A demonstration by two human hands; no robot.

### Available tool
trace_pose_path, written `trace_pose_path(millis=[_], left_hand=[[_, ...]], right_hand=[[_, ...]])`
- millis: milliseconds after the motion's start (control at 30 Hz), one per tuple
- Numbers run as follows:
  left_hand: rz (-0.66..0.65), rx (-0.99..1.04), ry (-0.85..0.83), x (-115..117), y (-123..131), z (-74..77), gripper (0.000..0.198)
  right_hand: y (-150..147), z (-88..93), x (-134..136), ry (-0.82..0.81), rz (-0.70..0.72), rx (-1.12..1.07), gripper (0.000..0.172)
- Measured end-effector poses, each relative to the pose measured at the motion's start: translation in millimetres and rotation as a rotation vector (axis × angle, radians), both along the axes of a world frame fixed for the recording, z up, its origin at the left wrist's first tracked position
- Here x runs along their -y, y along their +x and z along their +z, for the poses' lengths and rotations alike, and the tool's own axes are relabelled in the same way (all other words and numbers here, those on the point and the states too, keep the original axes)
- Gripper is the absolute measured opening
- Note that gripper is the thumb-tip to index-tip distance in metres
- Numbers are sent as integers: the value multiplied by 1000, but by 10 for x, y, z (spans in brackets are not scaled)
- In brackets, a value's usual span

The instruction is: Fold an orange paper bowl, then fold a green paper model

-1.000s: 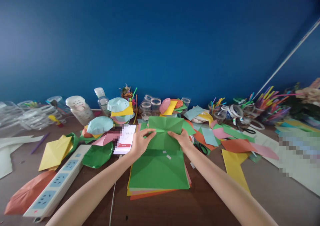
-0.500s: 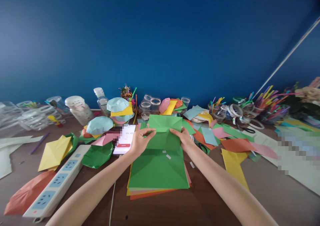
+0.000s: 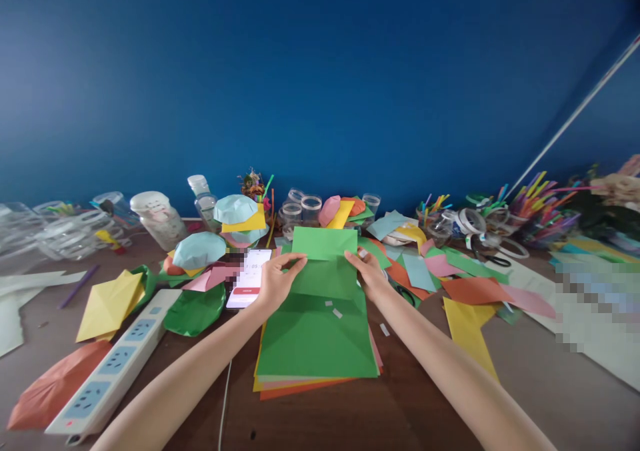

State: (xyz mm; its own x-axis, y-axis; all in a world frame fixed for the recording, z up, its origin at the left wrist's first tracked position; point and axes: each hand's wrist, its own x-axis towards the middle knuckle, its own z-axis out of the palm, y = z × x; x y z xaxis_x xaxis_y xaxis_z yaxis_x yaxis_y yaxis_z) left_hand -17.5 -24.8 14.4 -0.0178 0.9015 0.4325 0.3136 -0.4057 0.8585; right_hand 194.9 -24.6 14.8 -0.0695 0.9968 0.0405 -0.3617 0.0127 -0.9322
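Both hands pinch a folded green paper [image 3: 325,243] by its sides, raised above the far part of a paper stack. My left hand [image 3: 281,279] is closed on its left edge, thumb and forefinger together. On the right edge my right hand [image 3: 371,272] grips it, with the thumb in front and the other fingers behind. A straight fold line crosses the paper between the thumbs. Beneath lies the stack, its top green sheet [image 3: 320,348] showing and yellow, orange and pink edges sticking out. Two small white strips [image 3: 337,313] rest on that sheet.
A phone [image 3: 246,281] lies left of the stack, beside a green folded paper shape [image 3: 195,310] and a white power strip [image 3: 115,364]. Black-handled scissors [image 3: 406,296] sit among coloured papers at right. Clear cups [image 3: 311,208] and straws [image 3: 537,201] line the wall.
The held paper has moved slightly left and its upper face now looks smooth, where crease lines showed before. My left hand has shifted a little left with it.
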Motion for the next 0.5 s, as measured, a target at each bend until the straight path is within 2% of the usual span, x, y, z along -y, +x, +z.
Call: trace_pose_path(millis=[333,500], left_hand=[[26,26,-9,-14,-4,-12,26],[28,43,-14,-29,0,-49,28]], right_hand=[[13,-33,-36,9,-116,-3,42],[-53,-12,3,-35,-76,9,48]])
